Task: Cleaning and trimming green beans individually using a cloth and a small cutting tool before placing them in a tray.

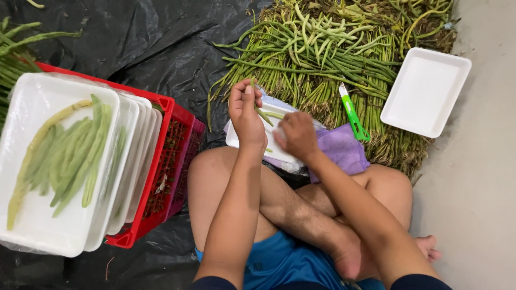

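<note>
Green long beans (262,113) are pinched in the closed left hand (245,110) over a white foam tray (235,137) on the lap. Beside it, the right hand (296,135) curls shut; whether it grips anything cannot be told. More beans (328,53) lie piled ahead.
</note>
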